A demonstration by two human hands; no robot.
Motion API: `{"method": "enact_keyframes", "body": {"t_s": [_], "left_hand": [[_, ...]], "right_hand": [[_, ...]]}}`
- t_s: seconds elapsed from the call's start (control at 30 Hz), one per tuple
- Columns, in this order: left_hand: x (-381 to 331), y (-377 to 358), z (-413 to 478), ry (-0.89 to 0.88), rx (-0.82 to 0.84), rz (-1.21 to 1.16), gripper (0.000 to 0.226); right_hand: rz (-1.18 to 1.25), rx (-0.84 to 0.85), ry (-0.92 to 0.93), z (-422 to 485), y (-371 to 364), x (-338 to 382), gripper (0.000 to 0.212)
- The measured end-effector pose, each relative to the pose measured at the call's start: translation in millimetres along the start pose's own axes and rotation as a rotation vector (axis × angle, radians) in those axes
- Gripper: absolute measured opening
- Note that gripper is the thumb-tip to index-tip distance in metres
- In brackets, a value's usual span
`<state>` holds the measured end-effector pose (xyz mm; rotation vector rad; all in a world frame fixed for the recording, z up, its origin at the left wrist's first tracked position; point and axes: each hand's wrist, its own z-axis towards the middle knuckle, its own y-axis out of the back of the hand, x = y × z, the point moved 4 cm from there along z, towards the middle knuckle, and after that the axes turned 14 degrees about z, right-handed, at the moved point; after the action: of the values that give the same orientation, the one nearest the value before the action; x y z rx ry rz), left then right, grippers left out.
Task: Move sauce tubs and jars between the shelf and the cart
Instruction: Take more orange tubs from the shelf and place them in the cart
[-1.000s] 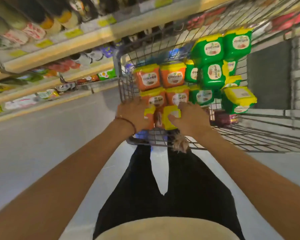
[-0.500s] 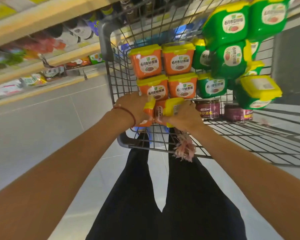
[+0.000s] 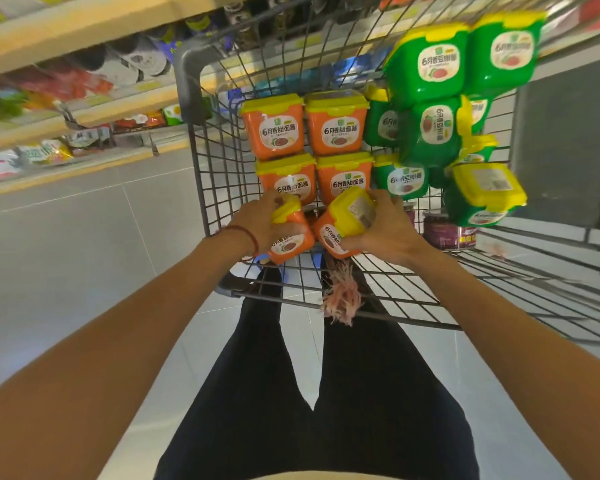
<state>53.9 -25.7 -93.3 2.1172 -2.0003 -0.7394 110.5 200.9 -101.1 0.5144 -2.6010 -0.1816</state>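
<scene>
Both hands reach into a grey wire cart (image 3: 201,161). My left hand (image 3: 260,220) grips an orange sauce tub with a yellow lid (image 3: 290,242). Beside it, my right hand (image 3: 385,233) grips a second orange tub (image 3: 343,226), tilted so its yellow lid faces up. Behind them several more orange tubs (image 3: 274,128) stand stacked against the cart's far wall. Green tubs with yellow lids (image 3: 430,133) are piled to the right. Two dark red jars (image 3: 447,232) sit low in the cart, partly hidden behind my right hand.
Store shelves (image 3: 84,112) with packaged goods run along the upper left, blurred. A grey tiled floor (image 3: 66,254) lies left of the cart. My legs in dark trousers (image 3: 309,393) stand against the cart's near edge, where a pink frayed tassel (image 3: 342,299) hangs.
Both hands have lifted their orange tubs slightly and tilted them; the right tub's lid now faces up. The view has moved closer to the cart.
</scene>
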Motion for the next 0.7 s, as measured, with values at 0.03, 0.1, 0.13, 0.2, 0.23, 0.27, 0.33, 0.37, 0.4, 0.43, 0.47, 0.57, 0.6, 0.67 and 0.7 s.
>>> {"method": "enact_keyframes", "body": {"t_s": [0.03,0.1,0.13,0.2,0.23,0.27,0.33,0.37,0.4,0.43,0.47,0.57,0.6,0.67,0.7], "left_hand": [[-1.9,-1.1,0.6,0.005,0.000,-0.030,0.077],[-1.4,-2.5,2.4,0.041,-0.013,-0.095,0.075],[0.4,-3.7,3.1,0.071,-0.026,-0.149,0.075],[5.8,-8.3,0.8,0.175,-0.040,-0.318,0.078],[7.3,-11.9,-0.7,0.232,-0.052,-0.424,0.087],[8.2,-16.9,-0.9,0.280,-0.066,-0.530,0.097],[5.8,-26.8,-2.5,0.357,-0.097,-0.660,0.096],[4.3,-29.9,-3.5,0.394,-0.128,-0.696,0.086],[3.1,-32.0,-5.0,0.409,-0.160,-0.719,0.089],[1.9,-34.6,-4.8,0.418,-0.182,-0.741,0.104],[2.8,-37.6,-4.0,0.420,-0.227,-0.772,0.121],[-0.4,-42.4,-7.5,0.423,-0.280,-0.864,0.107],[-0.9,-43.8,-7.4,0.414,-0.299,-0.860,0.091],[-1.0,-44.1,-6.2,0.377,-0.362,-0.808,0.076],[-1.6,-41.7,-6.4,0.351,-0.390,-0.784,0.076]], "right_hand": [[0.004,0.006,0.021,1.1,3.2,-1.9,0.110],[0.030,0.022,0.040,1.7,5.8,-3.8,0.107],[0.046,0.035,0.037,1.1,5.5,-2.8,0.107],[0.083,0.046,0.039,0.2,4.2,1.6,0.110],[0.105,0.036,0.042,1.1,3.9,1.9,0.113],[0.123,0.029,0.047,3.6,4.5,-1.0,0.115],[0.138,0.020,0.053,8.7,7.5,-7.2,0.119],[0.143,0.006,0.058,8.7,9.9,-6.4,0.121],[0.149,-0.012,0.062,8.4,12.2,-5.4,0.120],[0.157,-0.022,0.062,9.9,14.0,-6.2,0.119],[0.159,-0.023,0.068,11.2,15.1,-5.6,0.118],[0.136,-0.015,0.095,17.7,14.1,-4.4,0.114],[0.140,-0.011,0.105,19.3,13.4,-3.9,0.116],[0.156,-0.013,0.124,17.9,13.4,-0.6,0.121],[0.165,-0.020,0.130,14.1,14.6,4.0,0.120]]}}
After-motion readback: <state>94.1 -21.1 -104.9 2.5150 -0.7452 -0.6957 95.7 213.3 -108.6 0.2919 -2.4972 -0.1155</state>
